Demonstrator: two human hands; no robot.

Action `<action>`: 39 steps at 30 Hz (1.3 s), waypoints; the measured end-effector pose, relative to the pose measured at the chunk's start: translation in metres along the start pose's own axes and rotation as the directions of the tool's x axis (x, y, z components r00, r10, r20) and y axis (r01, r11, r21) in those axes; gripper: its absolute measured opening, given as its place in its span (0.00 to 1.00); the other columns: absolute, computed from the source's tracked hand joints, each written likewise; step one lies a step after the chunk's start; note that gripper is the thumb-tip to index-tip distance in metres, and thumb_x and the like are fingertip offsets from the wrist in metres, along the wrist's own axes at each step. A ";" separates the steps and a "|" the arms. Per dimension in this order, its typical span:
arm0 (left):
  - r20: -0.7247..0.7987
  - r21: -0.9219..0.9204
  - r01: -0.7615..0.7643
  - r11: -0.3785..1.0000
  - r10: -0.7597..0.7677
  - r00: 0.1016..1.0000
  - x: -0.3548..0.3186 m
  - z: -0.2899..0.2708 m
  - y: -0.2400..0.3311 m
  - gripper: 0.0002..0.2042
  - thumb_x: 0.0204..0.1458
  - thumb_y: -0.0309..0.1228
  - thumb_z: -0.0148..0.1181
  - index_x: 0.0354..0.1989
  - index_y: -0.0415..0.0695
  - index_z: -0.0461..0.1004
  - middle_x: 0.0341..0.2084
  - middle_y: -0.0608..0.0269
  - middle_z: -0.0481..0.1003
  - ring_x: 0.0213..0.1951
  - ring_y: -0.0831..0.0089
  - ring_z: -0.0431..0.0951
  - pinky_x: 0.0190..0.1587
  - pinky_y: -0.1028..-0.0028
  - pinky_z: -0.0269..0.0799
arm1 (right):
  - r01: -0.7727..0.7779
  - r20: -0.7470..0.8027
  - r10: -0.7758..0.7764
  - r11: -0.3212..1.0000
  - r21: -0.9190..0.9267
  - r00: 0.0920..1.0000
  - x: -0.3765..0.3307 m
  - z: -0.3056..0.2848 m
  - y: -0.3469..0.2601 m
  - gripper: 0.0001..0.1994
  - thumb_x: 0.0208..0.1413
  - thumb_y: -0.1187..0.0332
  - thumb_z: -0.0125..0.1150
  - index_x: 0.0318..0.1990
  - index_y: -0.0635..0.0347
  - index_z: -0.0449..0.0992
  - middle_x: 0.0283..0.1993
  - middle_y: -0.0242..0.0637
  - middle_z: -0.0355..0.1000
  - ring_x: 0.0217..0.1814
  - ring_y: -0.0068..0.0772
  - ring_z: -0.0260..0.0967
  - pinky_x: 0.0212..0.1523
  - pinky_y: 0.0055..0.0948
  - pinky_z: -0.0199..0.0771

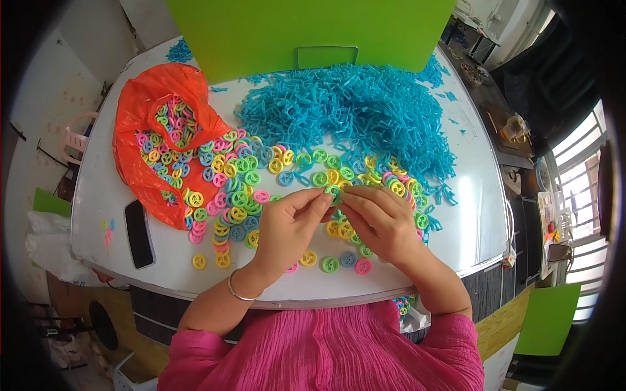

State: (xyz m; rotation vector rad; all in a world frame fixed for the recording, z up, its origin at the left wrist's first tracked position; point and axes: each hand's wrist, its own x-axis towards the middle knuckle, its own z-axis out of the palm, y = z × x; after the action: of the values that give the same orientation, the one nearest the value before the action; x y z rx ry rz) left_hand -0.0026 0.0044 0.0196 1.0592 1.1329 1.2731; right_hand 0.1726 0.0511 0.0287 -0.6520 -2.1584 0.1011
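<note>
My left hand (283,228) and my right hand (388,225) meet over the near middle of the table. Between their fingertips is a small green spoked plastic wheel (333,191), pinched from both sides. A bit of blue plastic shows just below it, but I cannot tell whether it is joined to the wheel. Around and under my hands lie loose wheels (238,199) in pink, yellow, green and blue. Several rest close to the front edge, among them a green wheel (330,264) and a pink wheel (363,266). Beyond my hands spreads a big heap of thin blue plastic pieces (345,104).
A red plastic bag (134,107) lies open at the left, spilling more wheels. Near it, a dark phone (139,234) rests on the white table (469,221). At the back, a bright green panel (313,29) with a wire handle (326,48) rises behind the blue heap.
</note>
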 end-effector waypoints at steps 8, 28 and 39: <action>-0.025 0.424 -0.255 0.869 0.293 0.956 -0.007 0.008 -0.006 0.09 0.56 0.25 0.57 0.40 0.31 0.76 0.29 0.60 0.79 0.31 0.78 0.79 0.35 0.80 0.76 | -0.037 -0.006 0.036 0.982 -0.183 0.999 -0.008 0.010 -0.007 0.13 0.40 0.77 0.66 0.36 0.63 0.74 0.35 0.37 0.76 0.34 0.35 0.75 0.33 0.28 0.75; 0.042 -0.220 0.096 0.971 -0.089 0.995 0.008 -0.013 0.005 0.14 0.60 0.34 0.52 0.46 0.34 0.73 0.33 0.58 0.78 0.37 0.74 0.79 0.39 0.78 0.76 | -0.597 0.309 0.512 0.659 0.457 0.802 0.004 -0.011 -0.003 0.19 0.48 0.75 0.68 0.49 0.63 0.74 0.41 0.41 0.76 0.41 0.30 0.75 0.41 0.28 0.74; -0.121 0.678 -0.201 0.707 0.378 0.918 0.028 -0.062 0.017 0.08 0.49 0.31 0.64 0.34 0.42 0.79 0.28 0.59 0.77 0.26 0.69 0.74 0.31 0.72 0.69 | -0.556 0.872 0.067 0.793 0.248 0.485 -0.020 -0.143 0.002 0.10 0.49 0.69 0.66 0.39 0.62 0.77 0.32 0.40 0.77 0.32 0.35 0.76 0.33 0.28 0.74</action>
State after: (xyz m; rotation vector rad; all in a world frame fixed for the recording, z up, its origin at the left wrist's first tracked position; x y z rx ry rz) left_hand -0.0673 0.0311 0.0262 1.6913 1.7409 1.3051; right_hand 0.2920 0.0213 0.1041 -0.7774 -2.6671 1.4458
